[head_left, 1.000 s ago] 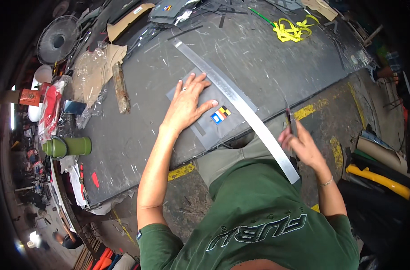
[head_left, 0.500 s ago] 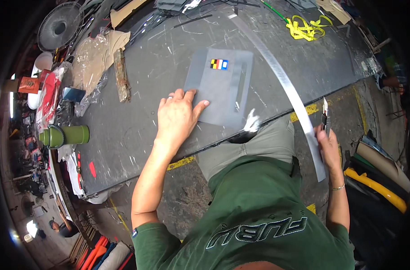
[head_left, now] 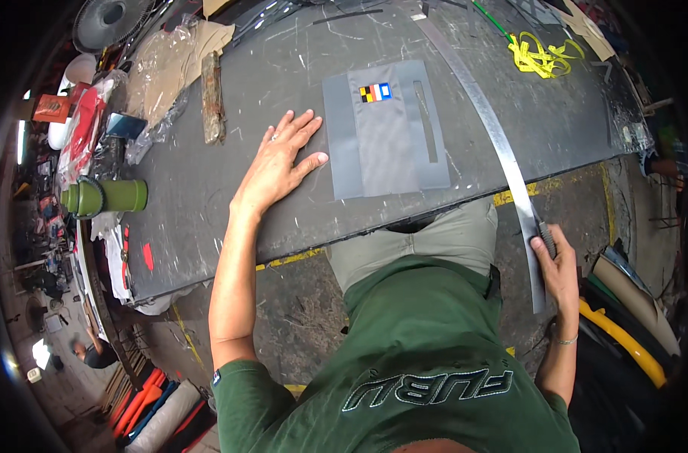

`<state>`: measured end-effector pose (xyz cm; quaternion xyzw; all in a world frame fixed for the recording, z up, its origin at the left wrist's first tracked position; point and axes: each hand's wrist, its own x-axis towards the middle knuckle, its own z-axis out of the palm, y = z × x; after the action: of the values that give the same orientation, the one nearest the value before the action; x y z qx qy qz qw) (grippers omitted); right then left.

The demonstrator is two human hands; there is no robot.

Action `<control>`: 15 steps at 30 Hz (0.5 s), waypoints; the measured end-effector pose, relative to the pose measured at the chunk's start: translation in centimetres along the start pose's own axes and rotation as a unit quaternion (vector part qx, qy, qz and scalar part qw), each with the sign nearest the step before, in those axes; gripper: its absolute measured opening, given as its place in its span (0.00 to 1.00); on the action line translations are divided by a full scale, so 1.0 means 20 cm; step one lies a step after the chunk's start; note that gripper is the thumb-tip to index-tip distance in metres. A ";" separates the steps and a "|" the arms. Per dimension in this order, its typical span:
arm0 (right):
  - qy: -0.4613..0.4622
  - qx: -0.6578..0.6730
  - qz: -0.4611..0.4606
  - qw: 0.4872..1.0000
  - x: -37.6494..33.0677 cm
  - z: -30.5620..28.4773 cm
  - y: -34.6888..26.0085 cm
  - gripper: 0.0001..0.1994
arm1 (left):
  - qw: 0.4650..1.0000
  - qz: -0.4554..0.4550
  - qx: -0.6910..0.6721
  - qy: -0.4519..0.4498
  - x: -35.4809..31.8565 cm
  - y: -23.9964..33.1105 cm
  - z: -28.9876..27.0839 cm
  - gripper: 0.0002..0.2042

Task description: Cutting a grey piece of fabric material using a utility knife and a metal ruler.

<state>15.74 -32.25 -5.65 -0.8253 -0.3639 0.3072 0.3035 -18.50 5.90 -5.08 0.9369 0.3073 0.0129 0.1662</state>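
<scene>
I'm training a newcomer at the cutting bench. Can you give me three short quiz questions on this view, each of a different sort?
1. True or false: the left hand lies flat on the dark worktable, beside the grey rectangular fabric panel.
2. What does the right hand hold? A) long metal ruler strip B) green cylindrical flask C) yellow tangled strap
3. Fill in: the small coloured patch sits on the panel's ___ half.

Key: 1 true; 2 A; 3 far.
</scene>
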 end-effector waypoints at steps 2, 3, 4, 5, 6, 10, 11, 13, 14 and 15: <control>0.024 -0.007 -0.002 1.000 -0.03 0.05 0.00 0.14 | 0.998 -0.009 0.055 0.029 0.00 0.08 0.01 0.32; 0.026 -0.001 0.008 1.000 -0.04 0.05 0.00 0.14 | 0.998 -0.013 0.050 0.026 0.00 0.13 0.02 0.32; 0.028 0.005 0.018 0.999 -0.05 0.06 0.01 0.13 | 0.998 -0.011 0.044 0.048 0.00 0.19 0.04 0.32; 0.023 0.002 0.021 1.000 -0.05 0.07 0.03 0.13 | 0.997 -0.009 0.037 0.071 -0.01 0.24 0.07 0.32; 0.061 0.016 0.014 0.998 -0.04 0.07 0.08 0.13 | 0.997 -0.012 0.033 0.068 -0.01 0.28 0.10 0.32; 0.141 0.026 -0.004 0.990 -0.04 0.03 0.17 0.13 | 0.996 -0.039 -0.006 0.077 -0.01 0.34 0.13 0.33; 0.155 0.045 -0.008 0.987 -0.05 0.02 0.19 0.12 | 0.995 -0.036 -0.014 0.087 -0.01 0.33 0.11 0.34; 0.186 0.036 -0.008 0.982 -0.08 0.00 0.25 0.12 | 0.995 -0.011 0.021 0.097 -0.02 0.26 0.12 0.40; 0.220 0.031 -0.010 0.975 -0.09 -0.01 0.29 0.11 | 0.995 -0.014 0.017 0.095 -0.02 0.24 0.12 0.40; 0.231 0.078 -0.008 0.970 -0.09 0.00 0.33 0.11 | 0.997 -0.012 0.021 0.079 -0.02 0.22 0.13 0.43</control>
<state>17.53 -37.22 -9.88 -0.8446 -0.2659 0.1335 0.4450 -16.02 1.42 -6.15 0.9324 0.3310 0.0783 0.1219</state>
